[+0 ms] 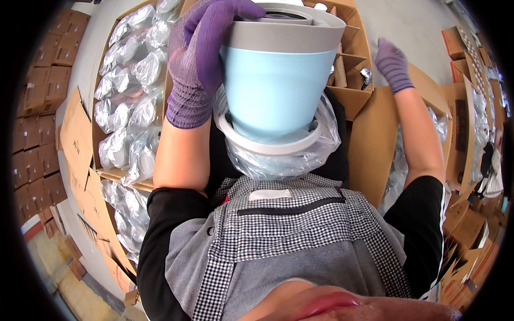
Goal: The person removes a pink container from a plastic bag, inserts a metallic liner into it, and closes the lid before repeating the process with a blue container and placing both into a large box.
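Observation:
My left hand [206, 45], in a purple work glove, grips the grey upper rim of a light-blue bucket [276, 85]. Its thumb presses down the bucket's side and its fingers reach over the top, where a dark round part shows. The bucket narrows downward into a pale grey ring [278, 144], with a clear plastic bag [284, 166] bunched around it in front of my lap. Out to the right, my right hand [393, 61], also purple-gloved, is raised beside an open carton, apart from the bucket. Blur hides how its fingers are set.
At left stands an open carton of bagged items [128, 107]. A divided cardboard box [350, 69] is beyond the bucket, with a few small objects inside. Cardboard flaps [369, 144] stick out at right. Stacked brown cartons [43, 107] line the far left.

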Tool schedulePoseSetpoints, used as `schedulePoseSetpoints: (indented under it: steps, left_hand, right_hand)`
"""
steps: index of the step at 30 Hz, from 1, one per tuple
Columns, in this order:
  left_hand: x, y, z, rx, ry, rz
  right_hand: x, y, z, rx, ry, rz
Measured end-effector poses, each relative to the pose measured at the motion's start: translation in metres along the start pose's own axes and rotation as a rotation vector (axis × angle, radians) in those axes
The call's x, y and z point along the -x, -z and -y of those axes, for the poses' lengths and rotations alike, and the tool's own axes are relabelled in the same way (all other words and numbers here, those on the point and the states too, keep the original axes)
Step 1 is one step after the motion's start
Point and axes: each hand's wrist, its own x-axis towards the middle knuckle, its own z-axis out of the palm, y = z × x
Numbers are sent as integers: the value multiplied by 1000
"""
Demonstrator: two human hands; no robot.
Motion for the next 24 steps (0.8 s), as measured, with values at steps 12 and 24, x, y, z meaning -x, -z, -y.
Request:
schedulePoseSetpoints:
  steps: [12, 24]
  left_hand:
    - [16, 4, -15, 488, 110, -8]
    - [-2, -28, -51, 432, -73, 588]
  right_hand:
    - [195, 201, 108, -1148, 771, -468]
    - [151, 179, 105, -2564, 432, 653]
